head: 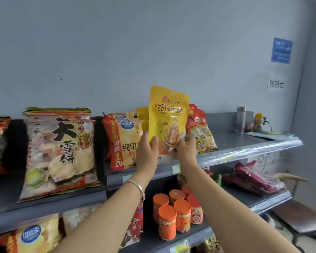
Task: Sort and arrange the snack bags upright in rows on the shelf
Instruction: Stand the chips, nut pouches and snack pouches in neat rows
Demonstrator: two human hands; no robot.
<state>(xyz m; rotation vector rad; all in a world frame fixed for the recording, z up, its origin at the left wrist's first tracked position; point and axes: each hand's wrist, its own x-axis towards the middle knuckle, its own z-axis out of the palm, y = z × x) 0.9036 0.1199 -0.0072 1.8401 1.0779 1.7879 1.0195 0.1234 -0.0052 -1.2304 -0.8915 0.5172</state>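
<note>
Now two hands [147, 154] [187, 152] grip one yellow bag [169, 114]

Hands: two, left hand [147, 152] and right hand [185, 149]. Yellow pouches: two, front pouch [168, 115] and rear pouch [141, 117]. Orange-lidded canisters [167, 221], 6 o'clock: six.
</note>
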